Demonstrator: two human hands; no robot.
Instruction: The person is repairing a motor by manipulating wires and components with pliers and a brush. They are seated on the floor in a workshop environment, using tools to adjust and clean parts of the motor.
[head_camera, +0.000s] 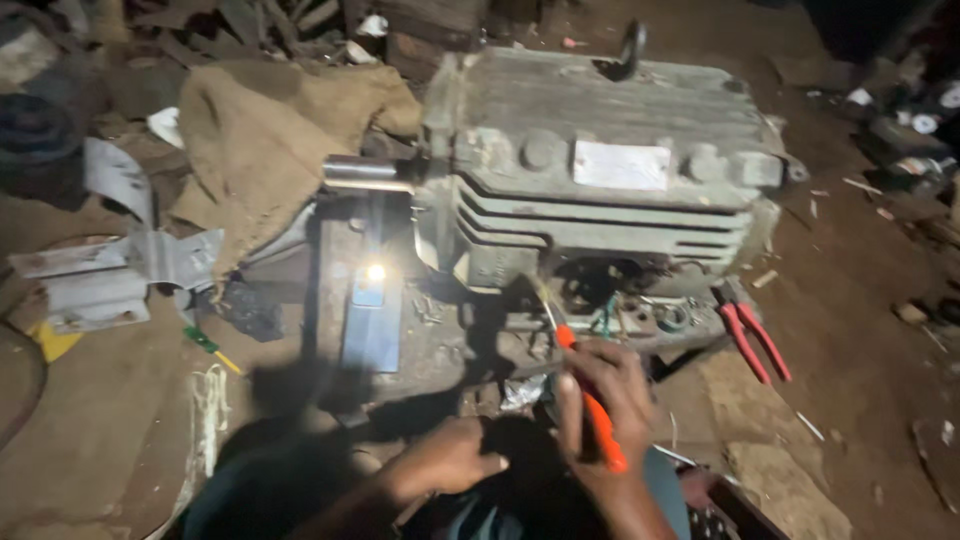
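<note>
A big grey-green electric motor (610, 170) lies on its side on the dirt floor, its steel shaft (365, 172) pointing left. My right hand (600, 400) grips an orange-handled screwdriver (592, 405), whose tip reaches into the open terminal recess (600, 290) on the motor's near side, where wires show. My left hand (450, 458) rests low beside it with fingers curled; whether it holds anything is hidden in shadow.
Red-handled pliers (752, 338) lie just right of the recess. A phone (372, 310) with its light on sits left of it. A burlap sack (265, 140), metal scraps (110, 270) and a small green screwdriver (210, 346) lie to the left.
</note>
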